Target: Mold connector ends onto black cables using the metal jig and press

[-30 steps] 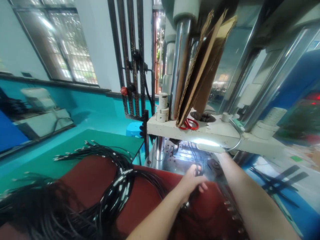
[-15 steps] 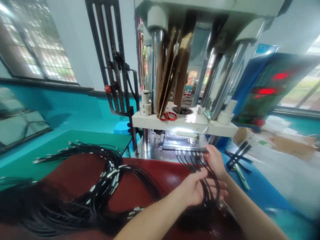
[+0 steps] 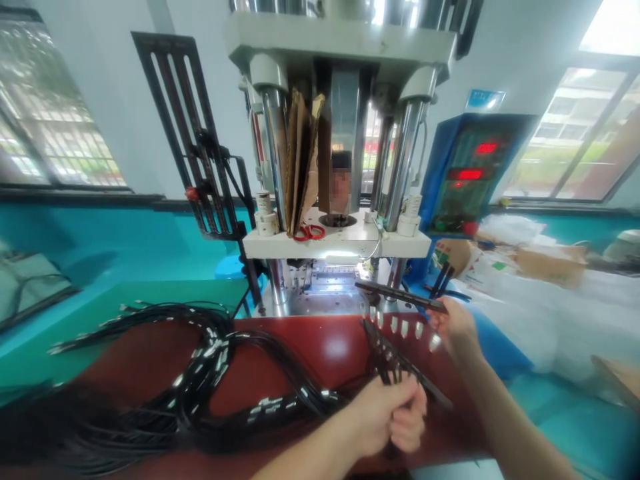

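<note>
My left hand (image 3: pixel 400 417) is closed round a bundle of thin black cables (image 3: pixel 389 363) over the red-brown tabletop. Pale connector ends (image 3: pixel 395 325) of these cables fan out in a row above the fist. In my right hand (image 3: pixel 455 327) is one end of a long dark bar (image 3: pixel 395 293), pinched between fingers and thumb. That bar slants just above the row of connectors, with a visible gap between them. A second dark bar (image 3: pixel 430 385) lies slanted on the tabletop beside my left hand, partly behind the cables.
A press machine (image 3: pixel 337 248) with a lit lower bed stands ahead. Red-handled scissors (image 3: pixel 315 232) and cardboard rest on its plate. Coiled black cables (image 3: pixel 210 373) cover the table's left side. At right are a control box (image 3: pixel 467 173) with red displays and white plastic bags (image 3: pixel 560 320).
My right hand has drawn the dark bar away from the machine's bed and off the cable ends. My left hand has gone from loosely spread to closed round the cables. The view has turned right.
</note>
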Tool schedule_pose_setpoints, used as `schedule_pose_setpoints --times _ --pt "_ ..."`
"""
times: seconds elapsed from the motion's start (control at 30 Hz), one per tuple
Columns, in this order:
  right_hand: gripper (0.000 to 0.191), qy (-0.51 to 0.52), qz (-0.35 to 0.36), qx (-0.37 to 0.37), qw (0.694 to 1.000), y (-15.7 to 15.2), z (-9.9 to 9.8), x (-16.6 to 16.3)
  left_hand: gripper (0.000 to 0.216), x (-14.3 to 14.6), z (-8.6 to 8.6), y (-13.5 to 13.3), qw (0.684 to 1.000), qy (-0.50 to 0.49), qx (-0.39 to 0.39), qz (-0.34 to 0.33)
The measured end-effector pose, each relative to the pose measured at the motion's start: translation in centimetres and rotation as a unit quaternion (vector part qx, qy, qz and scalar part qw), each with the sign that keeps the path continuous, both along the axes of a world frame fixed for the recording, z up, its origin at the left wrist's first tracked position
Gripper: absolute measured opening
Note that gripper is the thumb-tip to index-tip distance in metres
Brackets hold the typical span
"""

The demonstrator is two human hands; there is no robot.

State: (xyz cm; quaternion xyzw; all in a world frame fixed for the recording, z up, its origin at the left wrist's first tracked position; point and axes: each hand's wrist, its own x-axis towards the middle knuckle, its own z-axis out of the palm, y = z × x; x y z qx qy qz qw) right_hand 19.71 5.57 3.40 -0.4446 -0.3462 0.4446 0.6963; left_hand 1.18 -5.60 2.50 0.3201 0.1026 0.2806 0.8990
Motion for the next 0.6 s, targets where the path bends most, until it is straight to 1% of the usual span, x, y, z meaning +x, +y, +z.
schedule_pose_setpoints --times 0.1,0.2,0.27,0.33,0.37,0.4,0.43,0.47,0.5,0.53,0.57,0.6 --pt "0.021 -0.019 -0.027 -0.025 0.999 -1.7 -1.1 2.0 0.030 -0.4 0.3 0.2 0.998 -0.032 -0.014 0.043" --pt "0.025 -0.016 -0.063 -0.073 0.995 -3.3 -2.9 3.5 0.029 -0.6 0.4 1.0 0.996 -0.053 -0.027 0.062" --pt "0.030 -0.002 -0.079 -0.092 0.993 -4.2 -4.2 4.3 0.031 -0.5 0.3 1.4 0.995 -0.066 -0.032 0.073" --pt "0.034 -0.001 -0.083 -0.108 0.991 -5.0 -5.2 4.8 0.031 -0.3 0.2 1.6 0.993 -0.074 -0.035 0.091" --pt "0.036 -0.006 -0.072 -0.116 0.991 -5.4 -5.5 5.1 0.031 -0.2 0.3 1.7 0.990 -0.077 -0.035 0.111" --pt "0.039 -0.016 -0.049 -0.125 0.991 -5.8 -5.7 5.3 0.031 -0.2 0.4 1.8 0.986 -0.079 -0.038 0.145" --pt "0.042 -0.036 -0.018 -0.135 0.990 -6.1 -5.8 5.5 0.030 -0.2 0.5 1.9 0.977 -0.083 -0.040 0.194" --pt "0.044 -0.067 0.017 -0.148 0.987 -6.3 -5.9 5.8 0.029 -0.3 0.8 2.1 0.962 -0.087 -0.042 0.256" --pt "0.045 -0.115 0.047 -0.161 0.979 -6.5 -5.9 6.1 0.028 -0.7 1.1 2.4 0.941 -0.092 -0.041 0.324" --pt "0.044 -0.181 0.066 -0.170 0.966 -6.5 -5.9 6.5 0.027 -1.3 1.4 2.8 0.914 -0.097 -0.035 0.392" --pt "0.040 -0.262 0.075 -0.170 0.947 -6.4 -6.0 6.9 0.025 -2.1 1.7 3.3 0.886 -0.101 -0.026 0.451" --pt "0.033 -0.348 0.078 -0.158 0.921 -6.2 -6.0 7.3 0.023 -3.1 2.0 4.0 0.860 -0.103 -0.017 0.500"
